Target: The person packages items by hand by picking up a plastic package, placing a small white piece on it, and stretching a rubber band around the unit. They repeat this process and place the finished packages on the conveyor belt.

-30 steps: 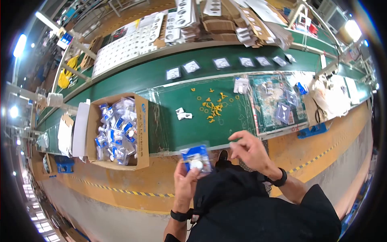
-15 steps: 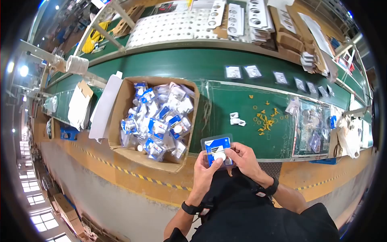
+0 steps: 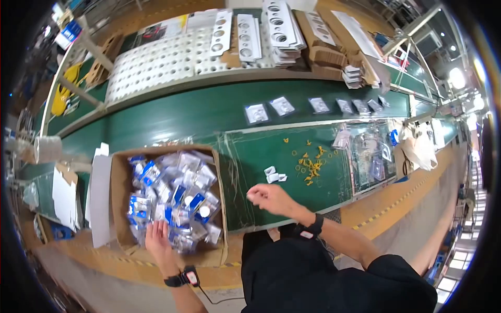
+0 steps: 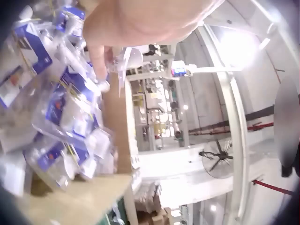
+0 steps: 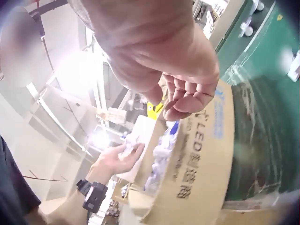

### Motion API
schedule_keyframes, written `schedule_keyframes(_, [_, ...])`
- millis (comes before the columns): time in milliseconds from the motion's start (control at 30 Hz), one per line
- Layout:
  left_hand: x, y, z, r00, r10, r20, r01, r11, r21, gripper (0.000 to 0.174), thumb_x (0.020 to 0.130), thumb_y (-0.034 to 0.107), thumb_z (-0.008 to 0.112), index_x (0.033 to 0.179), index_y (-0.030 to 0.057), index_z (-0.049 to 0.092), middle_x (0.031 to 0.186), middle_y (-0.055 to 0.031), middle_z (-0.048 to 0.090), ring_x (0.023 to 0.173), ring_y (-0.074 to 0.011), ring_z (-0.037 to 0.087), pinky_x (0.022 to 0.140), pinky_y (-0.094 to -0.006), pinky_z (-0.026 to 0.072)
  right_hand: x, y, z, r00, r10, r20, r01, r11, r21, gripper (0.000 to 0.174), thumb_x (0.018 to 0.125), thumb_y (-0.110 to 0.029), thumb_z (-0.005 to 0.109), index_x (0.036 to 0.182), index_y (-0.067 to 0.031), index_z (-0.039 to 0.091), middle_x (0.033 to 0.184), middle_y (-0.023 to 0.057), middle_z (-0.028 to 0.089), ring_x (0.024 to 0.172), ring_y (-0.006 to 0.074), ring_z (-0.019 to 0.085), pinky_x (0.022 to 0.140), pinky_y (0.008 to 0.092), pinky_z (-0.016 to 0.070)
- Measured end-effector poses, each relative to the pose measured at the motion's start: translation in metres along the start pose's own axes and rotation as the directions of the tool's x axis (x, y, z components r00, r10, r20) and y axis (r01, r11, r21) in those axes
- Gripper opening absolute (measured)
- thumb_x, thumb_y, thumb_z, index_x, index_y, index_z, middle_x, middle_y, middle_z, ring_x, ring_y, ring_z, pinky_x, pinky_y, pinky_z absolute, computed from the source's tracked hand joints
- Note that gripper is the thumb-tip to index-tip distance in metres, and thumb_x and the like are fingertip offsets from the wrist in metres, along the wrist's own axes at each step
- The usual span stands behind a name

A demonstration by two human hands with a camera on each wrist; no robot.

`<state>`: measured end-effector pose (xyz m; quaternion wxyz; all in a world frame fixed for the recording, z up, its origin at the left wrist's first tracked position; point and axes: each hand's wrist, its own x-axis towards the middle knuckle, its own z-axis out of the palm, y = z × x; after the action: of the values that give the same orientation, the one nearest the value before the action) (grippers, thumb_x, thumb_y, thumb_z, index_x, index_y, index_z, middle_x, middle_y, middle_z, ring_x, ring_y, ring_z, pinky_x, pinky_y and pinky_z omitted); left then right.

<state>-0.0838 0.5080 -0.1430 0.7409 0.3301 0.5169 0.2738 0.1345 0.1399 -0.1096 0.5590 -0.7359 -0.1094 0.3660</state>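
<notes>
My left hand [image 3: 160, 242] is at the near side of the cardboard box [image 3: 225, 208], its fingertips over the packs [image 3: 180, 195] inside. In the left wrist view, a clear plastic package [image 4: 123, 70] shows edge-on at the fingers of my left hand [image 4: 145, 23]. The right wrist view shows pale, translucent plastic [image 5: 133, 142] at the fingertips of my left hand [image 5: 115, 161]. My right hand [image 3: 276, 201] hangs above the green table, right of the box. Its fingers [image 5: 187, 89] are loosely curled with a gap to the thumb, and nothing shows between them.
Small white pieces [image 3: 274, 176] and scattered yellow parts [image 3: 312, 168] lie on the green table [image 3: 250, 151]. Several flat clear packs [image 3: 318, 105] form a row farther back. Punched white sheets [image 3: 250, 39] stand on the shelf above. A white bag [image 3: 417, 148] is at the right.
My hands have parted from the pack held in front of the body. The left hand has moved left to the box, and the right hand is over the table. The head view has shifted.
</notes>
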Motion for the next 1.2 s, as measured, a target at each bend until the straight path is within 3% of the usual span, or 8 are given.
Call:
schedule_keyframes(133, [-0.044, 0.012, 0.023, 0.989, 0.146, 0.005, -0.146, 0.982, 0.117, 0.043, 0.105, 0.020, 0.055, 0.137, -0.0076, 0.047, 0.134, -0.0209, 0.053, 0.118, -0.0335, 0.059, 0.105, -0.0417, 0.0498, 0.072, 0.028, -0.076, 0.841, -0.376, -0.389, 0.160, 0.860, -0.485, 0.019, 0.091, -0.019, 0.069, 0.104, -0.0055, 0.067, 0.083, 0.0109, 0.068, 0.068, 0.0270, 0.066, 0.065, 0.0392, 0.0529])
schedule_keyframes(233, [-0.086, 0.020, 0.045, 0.954, 0.284, 0.099, -0.301, 0.914, 0.273, 0.037, 0.105, 0.018, 0.054, 0.134, -0.0048, 0.050, 0.130, -0.0171, 0.056, 0.113, -0.0304, 0.062, 0.101, -0.0396, 0.0518, 0.133, 0.016, -0.102, 0.708, -0.646, -0.286, 0.161, 0.542, -0.825, 0.036, 0.086, -0.013, 0.069, 0.121, -0.0067, 0.064, 0.120, 0.0148, 0.063, 0.108, 0.0303, 0.061, 0.086, 0.0397, 0.0515])
schedule_keyframes(433, [-0.162, 0.019, 0.091, 0.976, 0.122, 0.180, -0.188, 0.888, 0.420, 0.025, 0.105, 0.013, 0.052, 0.123, -0.0024, 0.059, 0.115, -0.0140, 0.065, 0.094, -0.0212, 0.068, 0.082, -0.0322, 0.0563, 0.213, 0.049, -0.103, 0.652, -0.751, -0.106, 0.044, 0.177, -0.983, 0.039, 0.085, -0.005, 0.062, 0.125, -0.0078, 0.064, 0.125, 0.0143, 0.061, 0.117, 0.0318, 0.057, 0.096, 0.0425, 0.0494])
schedule_keyframes(567, [-0.185, 0.001, 0.122, 0.914, -0.039, 0.405, -0.139, 0.905, 0.401, 0.024, 0.104, 0.008, 0.053, 0.122, -0.0065, 0.060, 0.109, -0.0179, 0.068, 0.093, -0.0231, 0.070, 0.082, -0.0343, 0.0586, 0.222, 0.052, -0.116, 0.619, -0.761, -0.196, 0.281, 0.447, -0.849, 0.033, 0.096, -0.012, 0.061, 0.128, -0.0074, 0.065, 0.114, 0.0108, 0.069, 0.098, 0.0275, 0.068, 0.088, 0.0360, 0.0550])
schedule_keyframes(700, [-0.189, -0.041, 0.171, 0.804, -0.222, 0.551, 0.000, 0.927, 0.374, 0.037, 0.102, 0.009, 0.058, 0.135, -0.0069, 0.052, 0.124, -0.0167, 0.064, 0.113, -0.0225, 0.064, 0.096, -0.0341, 0.0532, 0.110, -0.035, -0.078, 0.895, -0.287, -0.341, 0.252, 0.957, -0.144, 0.028, 0.103, -0.015, 0.056, 0.126, -0.0019, 0.065, 0.108, 0.0053, 0.069, 0.093, 0.0124, 0.064, 0.079, 0.0277, 0.0531])
schedule_keyframes(867, [-0.200, -0.096, 0.231, 0.756, -0.235, 0.611, 0.086, 0.961, 0.263, 0.036, 0.104, 0.016, 0.058, 0.136, -0.0012, 0.054, 0.131, -0.0102, 0.062, 0.115, -0.0187, 0.063, 0.094, -0.0349, 0.0541, -0.030, -0.058, -0.028, 0.973, 0.084, -0.215, 0.112, 0.643, 0.757, 0.034, 0.108, -0.015, 0.051, 0.139, -0.0013, 0.052, 0.127, 0.0058, 0.064, 0.107, 0.0141, 0.064, 0.093, 0.0301, 0.0541])
schedule_keyframes(967, [-0.221, -0.122, 0.236, 0.747, -0.325, 0.580, 0.331, 0.938, 0.101, 0.017, 0.102, 0.015, 0.063, 0.112, 0.0044, 0.071, 0.105, -0.0031, 0.073, 0.100, -0.0131, 0.068, 0.087, -0.0297, 0.0543, -0.085, -0.025, -0.027, 0.991, 0.083, -0.100, 0.043, 0.522, 0.852, 0.041, 0.108, -0.018, 0.052, 0.145, -0.0024, 0.046, 0.135, 0.0063, 0.059, 0.123, 0.0170, 0.057, 0.104, 0.0377, 0.0484])
schedule_keyframes(1200, [-0.281, -0.163, 0.208, 0.548, -0.638, 0.541, 0.014, 0.653, 0.757, 0.024, 0.098, 0.022, 0.070, 0.106, -0.0009, 0.074, 0.098, -0.0019, 0.074, 0.087, -0.0056, 0.064, 0.080, -0.0242, 0.0499, -0.152, 0.031, -0.138, 0.999, 0.041, -0.028, -0.025, 0.905, 0.425, 0.039, 0.098, -0.019, 0.070, 0.129, 0.0011, 0.059, 0.115, 0.0060, 0.065, 0.093, 0.0067, 0.059, 0.082, 0.0228, 0.0480])
